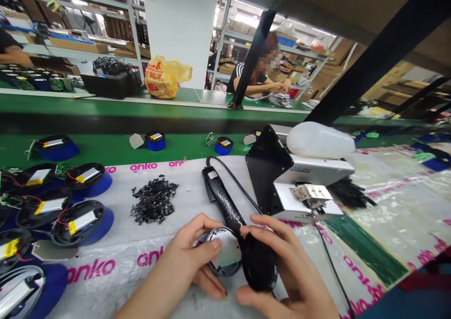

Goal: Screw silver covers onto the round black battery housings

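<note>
Close to the bench front, my left hand (200, 253) grips a round housing (227, 255) by its rim, thumb lying over the pale disc set inside. My right hand (285, 262) curls around a glossy black rounded shell (259, 265), fingers above and thumb below. The shell touches or nearly touches the housing's right side; whether the two are joined I cannot tell. Just behind them lies a black corded hand tool (222, 194) with a shiny wrapped grip. Left of the tool is a heap of small black pieces (155, 199).
Blue round housings with batteries (88, 220) crowd the left side; several more line the green bench strip (183, 145). A metal-and-black machine (299, 173) stands right, a white plastic bottle (320, 140) on top. A black post (252, 60) rises ahead. Another person (259, 77) works beyond.
</note>
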A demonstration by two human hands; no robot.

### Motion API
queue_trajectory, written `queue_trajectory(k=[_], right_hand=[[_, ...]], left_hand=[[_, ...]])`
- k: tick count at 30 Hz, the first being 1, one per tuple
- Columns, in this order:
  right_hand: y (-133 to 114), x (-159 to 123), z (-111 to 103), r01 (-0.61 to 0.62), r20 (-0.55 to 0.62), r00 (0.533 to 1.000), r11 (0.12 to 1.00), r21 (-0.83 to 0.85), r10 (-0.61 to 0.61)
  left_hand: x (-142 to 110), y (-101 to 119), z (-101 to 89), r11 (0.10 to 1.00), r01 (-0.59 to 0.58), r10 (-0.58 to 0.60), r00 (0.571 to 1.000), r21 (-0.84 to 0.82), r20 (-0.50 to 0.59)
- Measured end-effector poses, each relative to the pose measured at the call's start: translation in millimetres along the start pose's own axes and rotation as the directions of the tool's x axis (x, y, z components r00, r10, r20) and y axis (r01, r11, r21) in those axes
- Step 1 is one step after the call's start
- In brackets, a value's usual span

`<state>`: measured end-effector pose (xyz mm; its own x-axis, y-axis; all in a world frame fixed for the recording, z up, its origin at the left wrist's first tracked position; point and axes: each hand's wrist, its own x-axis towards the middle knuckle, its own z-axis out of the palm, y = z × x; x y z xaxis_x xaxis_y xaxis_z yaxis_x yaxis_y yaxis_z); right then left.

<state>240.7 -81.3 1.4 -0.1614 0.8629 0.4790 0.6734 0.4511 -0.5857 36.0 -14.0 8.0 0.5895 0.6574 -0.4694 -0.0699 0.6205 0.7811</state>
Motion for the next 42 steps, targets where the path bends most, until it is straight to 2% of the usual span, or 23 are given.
queue_trajectory(k=[6,13,19,26,31,35,38,42], right_hand=[[-0.1,-5.1,-0.3,-0.013,0.006,1.0,0.998,-0.064,0.013],[-9.3,2.8,-6.0,-0.006,0.068,0.998,0.994,-0.113,0.013],[-13.6,-4.0,1.4,-0.089,0.001,0.996,0.992,-0.085,0.09],[-14.0,-12.2,8.8,-0.057,-0.043,0.998,0.986,-0.156,0.05],[-14.1,-1.7,7.8,0.025,0.053,0.999,0.974,-0.223,-0.013],[-15.8,10.0,11.4,0.082,0.113,0.992,0.965,-0.25,-0.055],[-13.1,12.1,13.1,0.157,0.212,0.972,0.954,-0.257,-0.103],[-7.2,11.9,11.5,0.22,0.314,0.94,0.944,-0.246,-0.137]], left_hand=[[1.9,-1.4,0.7,0.998,-0.022,0.022,1.0,0.061,-0.006],[0.8,-5.0,0.9,0.996,-0.059,0.061,0.998,0.069,-0.023],[1.1,-6.6,1.7,0.995,-0.068,0.07,0.997,0.075,-0.021],[-1.1,-8.4,4.2,0.996,-0.071,0.073,0.997,0.06,-0.028],[-2.4,-8.4,1.5,0.996,-0.087,0.088,0.996,-0.029,0.034],[-9.2,-0.7,-7.2,0.987,-0.014,0.037,0.99,-0.159,0.139],[-14.9,4.0,-13.8,0.98,0.03,0.016,0.975,-0.199,0.223],[-16.8,5.7,-19.6,0.971,0.052,0.014,0.962,-0.234,0.273]])
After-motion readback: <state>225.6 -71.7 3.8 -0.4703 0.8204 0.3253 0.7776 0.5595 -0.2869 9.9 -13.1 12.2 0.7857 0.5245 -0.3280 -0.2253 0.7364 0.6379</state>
